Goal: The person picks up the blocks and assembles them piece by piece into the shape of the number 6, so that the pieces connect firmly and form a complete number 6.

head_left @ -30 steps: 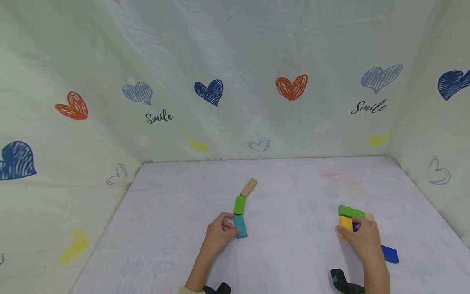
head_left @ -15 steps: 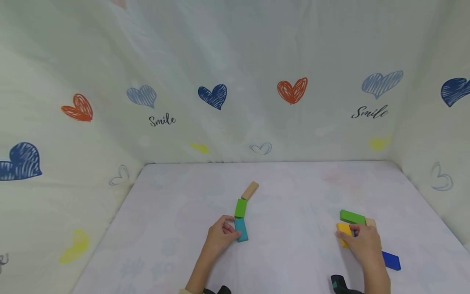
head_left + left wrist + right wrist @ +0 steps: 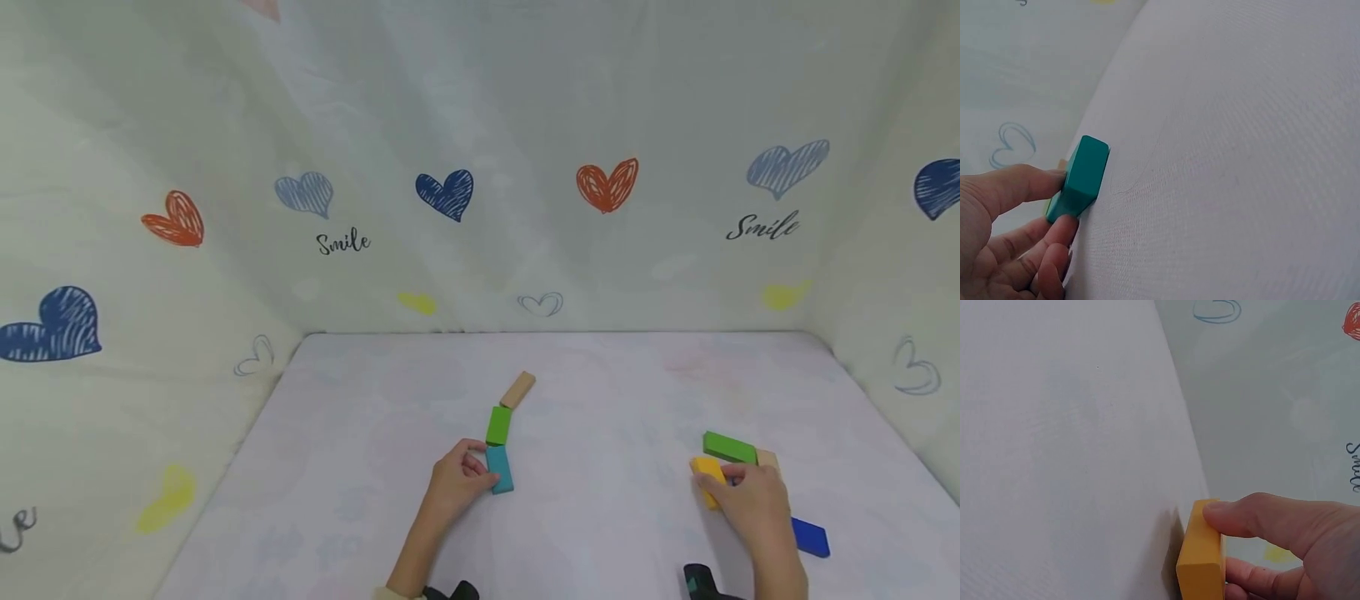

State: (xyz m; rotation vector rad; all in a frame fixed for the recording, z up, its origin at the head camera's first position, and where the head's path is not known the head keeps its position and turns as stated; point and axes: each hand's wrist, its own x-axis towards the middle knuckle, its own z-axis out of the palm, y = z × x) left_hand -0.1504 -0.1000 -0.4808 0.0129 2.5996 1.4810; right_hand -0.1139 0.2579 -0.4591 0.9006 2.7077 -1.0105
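My left hand (image 3: pixel 459 477) pinches a teal block (image 3: pixel 500 470) between thumb and fingers. In the left wrist view the teal block (image 3: pixel 1087 169) lies on the white surface with a finger under its near end. Ahead of it a green block (image 3: pixel 498 425) and a natural wood block (image 3: pixel 517 390) continue the line, end to end. My right hand (image 3: pixel 753 500) holds a yellow block (image 3: pixel 708 479) by its sides. The right wrist view shows the thumb along the top of this yellow block (image 3: pixel 1200 550), which casts a shadow on the surface.
Behind the right hand lie another green block (image 3: pixel 730 447) and a wood block (image 3: pixel 767 458), partly covered. A blue block (image 3: pixel 810 537) sits to the right of the wrist. The white tabletop (image 3: pixel 600 417) meets a curtain (image 3: pixel 525 250) printed with hearts.
My right hand has drawn the yellow block a little left and toward me, away from the green block beside it. The left hand stays at the teal block. The head view has shifted slightly.
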